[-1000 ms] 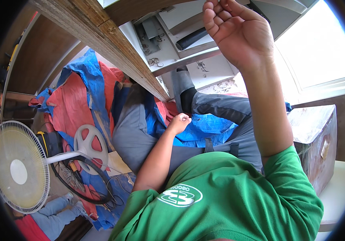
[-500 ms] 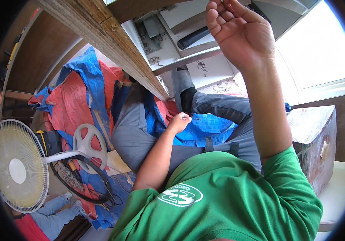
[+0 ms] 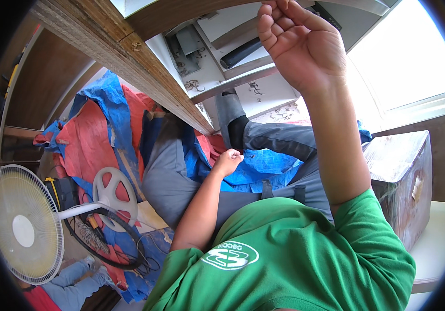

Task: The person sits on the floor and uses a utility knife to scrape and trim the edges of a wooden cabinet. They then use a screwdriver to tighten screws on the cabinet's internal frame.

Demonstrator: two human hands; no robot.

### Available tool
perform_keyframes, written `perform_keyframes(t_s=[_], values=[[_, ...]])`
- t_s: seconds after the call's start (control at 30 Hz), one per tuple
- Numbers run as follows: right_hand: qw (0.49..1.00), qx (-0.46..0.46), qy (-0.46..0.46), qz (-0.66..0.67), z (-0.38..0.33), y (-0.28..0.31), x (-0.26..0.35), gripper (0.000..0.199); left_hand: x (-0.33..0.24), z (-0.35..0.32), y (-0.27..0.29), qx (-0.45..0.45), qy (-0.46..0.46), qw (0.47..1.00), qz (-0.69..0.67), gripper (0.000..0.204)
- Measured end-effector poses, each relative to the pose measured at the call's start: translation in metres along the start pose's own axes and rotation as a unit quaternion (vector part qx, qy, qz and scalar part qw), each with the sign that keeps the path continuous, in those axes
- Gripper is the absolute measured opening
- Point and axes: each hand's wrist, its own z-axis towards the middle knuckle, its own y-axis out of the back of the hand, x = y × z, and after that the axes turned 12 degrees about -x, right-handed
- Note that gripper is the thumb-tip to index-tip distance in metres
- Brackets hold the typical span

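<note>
My right hand (image 3: pixel 305 49) is raised to the top of the view, palm toward me, beside a curved wooden edge (image 3: pixel 181 15). Its fingers curl in and the thumb meets the fingertips at the picture's rim; whatever they pinch, if anything, is out of sight. Low over my lap, my left hand (image 3: pixel 227 162) is closed with the fingers folded together, and its contents are hidden. Behind it lies a blue tarp (image 3: pixel 269 165). Above the left hand, a thick wooden beam (image 3: pixel 129 59) slants across the view.
Beyond the beam, a white compartment (image 3: pixel 243 90) holds a dark cylindrical piece (image 3: pixel 240 53) and curled shavings. At left stand a fan (image 3: pixel 24 228) and a grey wheel-shaped base (image 3: pixel 116 194). A wrapped box (image 3: pixel 401 176) is at right. Another person's legs (image 3: pixel 72 282) show lower left.
The whole view has shifted slightly, so the beam and compartment sit a little further left. My right hand stays raised and curled; my left hand stays closed over my lap.
</note>
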Motion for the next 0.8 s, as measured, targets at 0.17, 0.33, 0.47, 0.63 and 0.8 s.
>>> perform_keyframes(t_s=[0.17, 0.33, 0.47, 0.63, 0.8], values=[[1.000, -0.014, -0.014, 0.010, 0.000, -0.003, -0.001, 0.011, 0.001, 0.001, 0.000, 0.004, -0.004, 1.000, 0.002, 0.028], [0.996, 0.038, 0.047, -0.061, -0.004, 0.001, -0.003, 0.013, 0.000, 0.001, 0.001, 0.014, 0.043, 0.999, -0.006, 0.038], [0.979, 0.076, 0.100, -0.159, -0.010, 0.004, -0.004, 0.015, 0.004, 0.003, 0.000, 0.008, 0.016, 1.000, -0.003, 0.037], [0.975, 0.098, 0.102, -0.172, -0.014, -0.009, -0.028, 0.018, 0.009, 0.005, -0.003, 0.016, 0.039, 0.999, -0.001, 0.037], [0.983, 0.168, -0.008, -0.075, -0.041, -0.021, -0.056, 0.017, 0.011, 0.006, -0.001, 0.012, 0.002, 1.000, -0.001, 0.028]])
